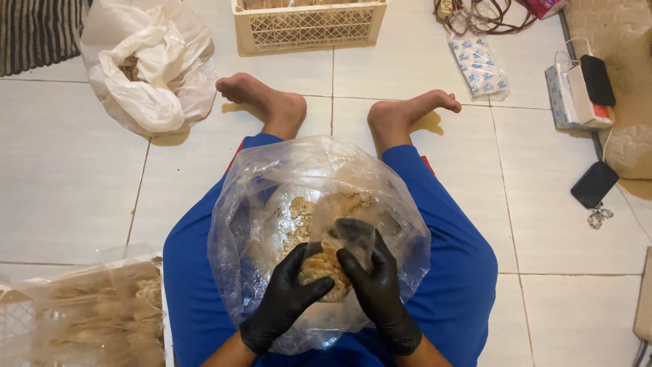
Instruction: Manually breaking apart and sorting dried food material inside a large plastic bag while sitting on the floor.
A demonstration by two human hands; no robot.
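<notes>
1. We sit on a pale tiled floor (61,170) with our legs in blue trousers (462,272) spread wide and our two bare feet ahead, the left foot (261,98) and the right foot (407,112) well apart.
2. Around us lie a white plastic bag (146,68) at the upper left, a cream slatted crate (309,24) beyond our feet, a small printed packet (479,64) near the right foot, a tissue box (577,95) and a black phone (594,183) at the right, and a clear-wrapped tray of pale sticks (88,312) at the lower left.
3. The wall of the large clear plastic bag (244,224) in our lap folds over the contents and blurs them, so we cannot count the crackers inside.
4. We count one crate, two loose bags, one packet, one phone, two feet and two black-gloved hands.
5. The tan cracker (324,268) sits at the bag's mouth, low in our lap, pinched between both hands.
6. Our left hand (285,299) grasps the cracker from its left side, thumb laid across the front.
7. Our right hand (377,285) grips its right edge, fingers curled behind it.
</notes>
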